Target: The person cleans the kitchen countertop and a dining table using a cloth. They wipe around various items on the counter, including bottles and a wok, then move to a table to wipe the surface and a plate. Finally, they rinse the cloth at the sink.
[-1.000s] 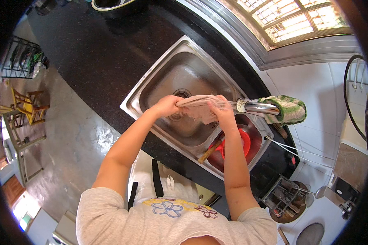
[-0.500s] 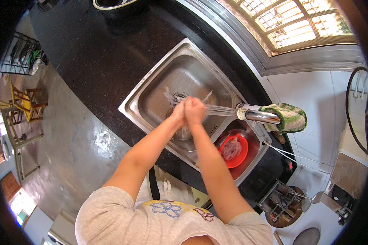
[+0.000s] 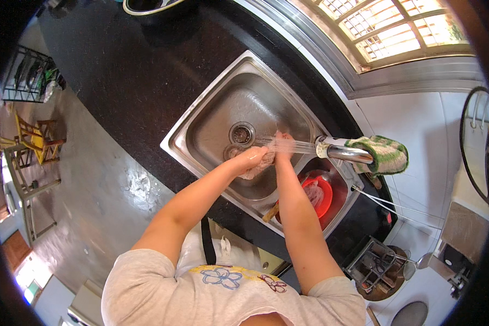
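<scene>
Over the large basin of the steel sink (image 3: 214, 100), my left hand (image 3: 251, 158) is closed on a pale, limp, translucent piece (image 3: 259, 169); its exact kind is not clear. My right hand (image 3: 283, 146) is beside it, right in the water stream, and the fingers are blurred by spray and movement. Water runs leftward from the chrome tap (image 3: 350, 154), which has a green-and-white cloth (image 3: 383, 155) wrapped over it. The drain (image 3: 242, 133) lies uncovered left of my hands. In the small basin stands a red bowl (image 3: 325, 198) with similar pale pieces (image 3: 313, 193), partly behind my right forearm.
Black countertop (image 3: 130, 81) surrounds the sink, with a dark rimmed pot (image 3: 149, 6) at the far edge. A brown stick-like object (image 3: 270, 212) lies on the near sink rim. A metal rack (image 3: 377, 266) is at the lower right, and a barred window (image 3: 391, 32) is behind.
Both hands have come apart from a pressed-together clasp. They have shifted right, toward the tap, exposing the drain. The pale piece now hangs between them, and the brown stick-like object shows more.
</scene>
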`<move>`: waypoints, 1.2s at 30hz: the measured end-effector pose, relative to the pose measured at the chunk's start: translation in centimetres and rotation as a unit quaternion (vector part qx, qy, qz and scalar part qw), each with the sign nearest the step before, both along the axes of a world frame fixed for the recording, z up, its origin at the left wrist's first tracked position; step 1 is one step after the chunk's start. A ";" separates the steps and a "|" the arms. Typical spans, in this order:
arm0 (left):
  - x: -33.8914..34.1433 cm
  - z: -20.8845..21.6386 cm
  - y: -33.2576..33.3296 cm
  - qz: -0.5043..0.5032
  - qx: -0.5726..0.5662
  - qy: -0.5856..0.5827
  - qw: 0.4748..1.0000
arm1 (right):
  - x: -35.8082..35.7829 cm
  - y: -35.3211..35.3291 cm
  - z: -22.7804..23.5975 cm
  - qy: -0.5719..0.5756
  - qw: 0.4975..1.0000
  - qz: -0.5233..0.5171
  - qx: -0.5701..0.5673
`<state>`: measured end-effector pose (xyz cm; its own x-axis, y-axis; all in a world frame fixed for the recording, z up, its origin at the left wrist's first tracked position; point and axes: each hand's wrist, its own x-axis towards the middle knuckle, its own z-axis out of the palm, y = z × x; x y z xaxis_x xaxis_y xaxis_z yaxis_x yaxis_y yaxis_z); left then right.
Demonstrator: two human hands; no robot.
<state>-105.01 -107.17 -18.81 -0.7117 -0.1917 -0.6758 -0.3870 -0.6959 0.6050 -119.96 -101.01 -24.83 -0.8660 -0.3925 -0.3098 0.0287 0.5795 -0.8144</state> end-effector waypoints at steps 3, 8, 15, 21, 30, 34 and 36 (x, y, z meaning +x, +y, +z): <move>1.9 3.3 -2.4 -0.050 -0.096 0.047 0.993 | -1.9 1.6 2.2 -0.082 0.992 0.027 -0.094; 5.3 7.6 -6.4 -0.067 -0.357 0.054 0.930 | -3.3 6.0 7.6 0.036 0.961 0.249 -0.118; 4.6 13.5 -5.7 0.023 -0.579 0.007 0.815 | -2.3 5.6 17.5 -0.062 0.966 0.207 -0.139; 1.1 12.9 -0.6 0.084 -0.567 0.056 0.817 | 3.8 2.1 21.0 -0.412 0.846 0.018 -0.339; 5.1 8.7 0.4 0.070 0.115 0.025 0.991 | 4.5 2.7 16.3 0.049 0.963 0.158 -0.210; 1.5 7.2 -2.2 0.156 0.431 -0.039 0.888 | 6.3 3.9 18.5 0.127 0.955 0.245 -0.108; -0.5 4.2 -2.5 0.131 0.491 0.117 0.853 | 7.6 4.8 20.4 0.201 0.940 0.261 -0.087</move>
